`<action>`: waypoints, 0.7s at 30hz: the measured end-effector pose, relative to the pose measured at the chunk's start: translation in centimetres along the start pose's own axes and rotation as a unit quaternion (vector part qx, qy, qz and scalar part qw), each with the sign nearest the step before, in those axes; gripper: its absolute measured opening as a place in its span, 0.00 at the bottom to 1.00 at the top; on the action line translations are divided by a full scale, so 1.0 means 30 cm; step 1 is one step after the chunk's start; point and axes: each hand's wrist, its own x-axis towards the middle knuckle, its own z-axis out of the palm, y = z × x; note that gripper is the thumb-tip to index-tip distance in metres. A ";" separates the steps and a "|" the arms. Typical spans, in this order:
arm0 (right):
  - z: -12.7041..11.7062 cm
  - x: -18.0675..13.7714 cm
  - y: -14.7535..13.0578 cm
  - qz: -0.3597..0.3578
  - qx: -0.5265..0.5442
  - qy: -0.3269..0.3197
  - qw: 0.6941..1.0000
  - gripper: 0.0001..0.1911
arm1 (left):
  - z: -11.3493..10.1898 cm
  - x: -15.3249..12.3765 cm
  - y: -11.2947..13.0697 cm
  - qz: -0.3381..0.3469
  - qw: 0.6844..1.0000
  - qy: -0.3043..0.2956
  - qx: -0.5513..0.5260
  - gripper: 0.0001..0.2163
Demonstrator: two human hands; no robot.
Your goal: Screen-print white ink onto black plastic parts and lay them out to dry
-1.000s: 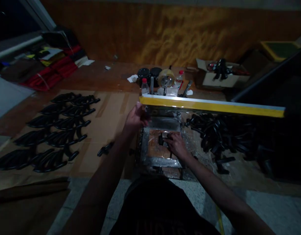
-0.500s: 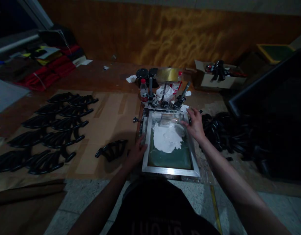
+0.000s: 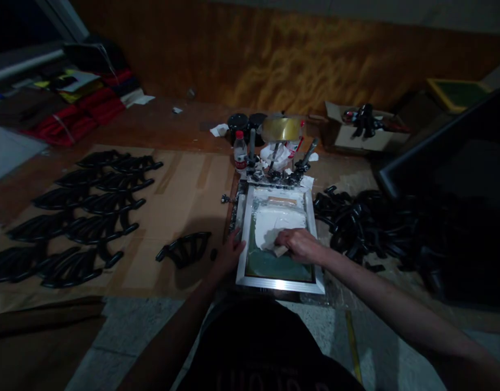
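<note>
A silver-edged printing screen lies in front of me, its green mesh partly covered by white ink. My right hand is closed around a small tan squeegee, pressed at the near edge of the ink; the fingers cover most of it. My left hand grips the left side of the screen's frame, thumb on its edge. Another flat tan strip lies at the far end of the screen. Left of my left hand sits a black ribbed, curved plastic part on cardboard.
Similar black parts stand in rows on the cardboard at left. A pile of black pieces lies at right, beside a dark panel. Behind the screen are clamps, a red-capped bottle and a tape roll.
My right hand has left the screen's far right side and now holds the squeegee over the ink, nearer me. The screen's near right corner has shifted slightly left. My left hand stays at the frame.
</note>
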 end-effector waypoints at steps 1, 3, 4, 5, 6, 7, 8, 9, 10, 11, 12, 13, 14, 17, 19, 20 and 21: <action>-0.004 0.007 0.003 0.013 0.000 0.014 1.000 0.11 | -0.001 -0.003 0.005 0.000 1.000 -0.001 0.000 0.29; 0.007 0.023 -0.001 0.053 -0.019 0.063 0.996 0.10 | -0.003 -0.008 0.016 0.004 1.000 -0.005 -0.008 0.29; 0.022 0.025 -0.007 0.065 -0.031 0.085 0.994 0.11 | -0.004 -0.010 0.020 0.006 1.000 -0.005 -0.013 0.29; 0.041 0.022 -0.016 0.066 -0.039 0.097 0.992 0.12 | -0.003 -0.011 0.022 0.008 1.000 -0.004 -0.017 0.29; 0.060 0.014 -0.024 0.057 -0.039 0.101 0.992 0.13 | -0.003 -0.011 0.022 0.009 1.000 0.000 -0.019 0.29; 0.076 0.004 -0.032 0.043 -0.031 0.098 0.994 0.14 | -0.002 -0.011 0.022 0.011 1.000 0.005 -0.020 0.29; 0.086 -0.005 -0.037 0.031 -0.016 0.094 0.995 0.14 | -0.001 -0.010 0.021 0.015 1.000 0.010 -0.023 0.29; 0.086 -0.009 -0.038 0.030 0.001 0.093 0.995 0.13 | -0.001 -0.009 0.021 0.016 0.999 0.013 -0.025 0.29; 0.077 -0.005 -0.034 0.039 0.016 0.099 0.994 0.13 | -0.002 -0.009 0.023 0.015 0.999 0.014 -0.028 0.29; 0.057 0.008 -0.027 0.057 0.028 0.111 0.992 0.13 | -0.006 -0.009 0.028 0.013 0.999 0.010 -0.031 0.30; 0.028 0.029 -0.015 0.082 0.035 0.129 0.988 0.15 | -0.011 -0.011 0.037 0.011 0.999 0.003 -0.035 0.31; -0.008 0.056 0.003 0.106 0.037 0.149 0.982 0.18 | -0.020 -0.015 0.051 0.011 0.999 -0.005 -0.038 0.32; -0.049 0.084 0.026 0.133 0.036 0.168 0.976 0.21 | -0.030 -0.020 0.069 0.013 0.999 -0.009 -0.041 0.33; -0.179 0.123 0.134 0.211 0.020 0.231 0.950 0.30 | -0.070 -0.044 0.152 0.036 0.998 0.013 -0.056 0.29; -0.243 0.084 0.235 0.259 0.030 0.307 0.915 0.28 | -0.094 -0.056 0.226 0.044 0.996 0.039 -0.066 0.24; -0.260 0.048 0.286 0.286 0.043 0.350 0.891 0.26 | -0.103 -0.058 0.267 0.051 0.995 0.049 -0.075 0.22; -0.263 0.007 0.332 0.316 0.060 0.382 0.866 0.24 | -0.110 -0.055 0.311 0.064 0.992 0.056 -0.089 0.22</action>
